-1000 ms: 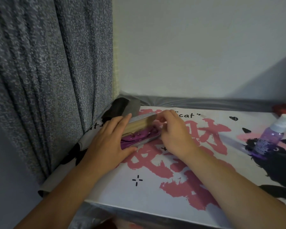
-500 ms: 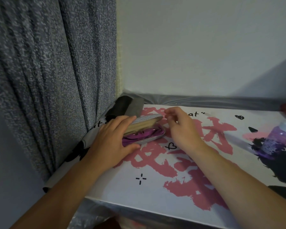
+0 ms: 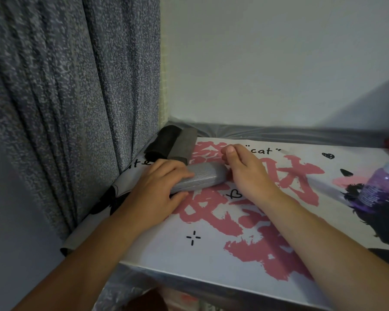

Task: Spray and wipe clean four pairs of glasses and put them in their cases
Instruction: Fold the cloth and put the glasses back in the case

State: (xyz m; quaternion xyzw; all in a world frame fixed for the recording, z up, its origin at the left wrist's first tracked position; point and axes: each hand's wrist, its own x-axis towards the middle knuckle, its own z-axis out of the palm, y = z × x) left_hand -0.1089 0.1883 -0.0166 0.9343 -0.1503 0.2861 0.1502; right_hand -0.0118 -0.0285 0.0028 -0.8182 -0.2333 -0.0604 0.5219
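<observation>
Printed tabletop (image 3: pixel 211 250) beside a grey curtain (image 3: pixel 65 97): the left hand (image 3: pixel 153 191) grips a closed grey glasses case (image 3: pixel 202 177), the right hand (image 3: pixel 249 173) loosely curled just beside it, holding nothing. Spray bottle (image 3: pixel 380 185) stands further right.

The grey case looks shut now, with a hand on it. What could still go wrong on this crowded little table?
The left hand grips the grey glasses case near the table's left edge, so a careless slide could tip it off beside the curtain. The purple spray bottle stands at the far right of the view, where a sweeping right hand or forearm might topple it. Whether the case latched fully cannot be told.
</observation>
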